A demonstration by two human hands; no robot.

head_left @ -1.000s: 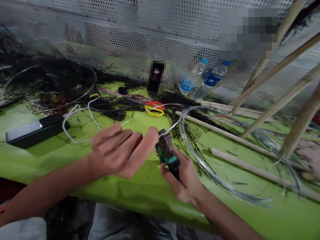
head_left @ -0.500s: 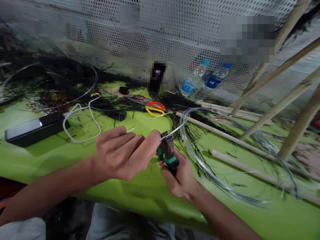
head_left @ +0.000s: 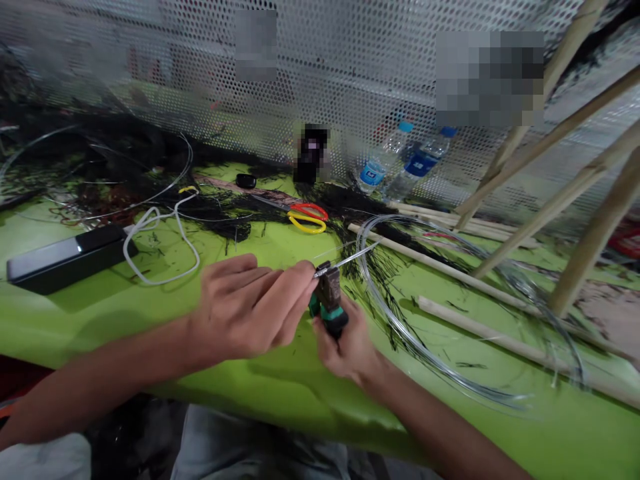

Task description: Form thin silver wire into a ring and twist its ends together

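Observation:
My left hand (head_left: 255, 303) is closed, pinching a thin silvery wire (head_left: 357, 253) between thumb and fingers. Wrapped around the handles of green-and-black pliers (head_left: 329, 293), my right hand (head_left: 349, 343) holds them upright. The pliers' jaws sit at the wire, right beside my left fingertips. To the right, the wire runs out toward a loose coil of clear or silvery wire (head_left: 400, 327) lying on the green table surface (head_left: 280, 393). My palms and the pliers' lower handles are partly hidden.
Red-and-yellow scissors (head_left: 309, 218) lie behind my hands. A black box (head_left: 65, 257) and white cord (head_left: 193, 267) are at left. Two water bottles (head_left: 383, 160) lean on the perforated metal panel (head_left: 345, 87). Wooden poles (head_left: 545, 193) stand at right; a wooden rod (head_left: 480, 333) lies before them.
The pliers and my right hand have shifted slightly left, nearer my left fingertips. More of the wire shows right of the jaws. The whole view has moved a little.

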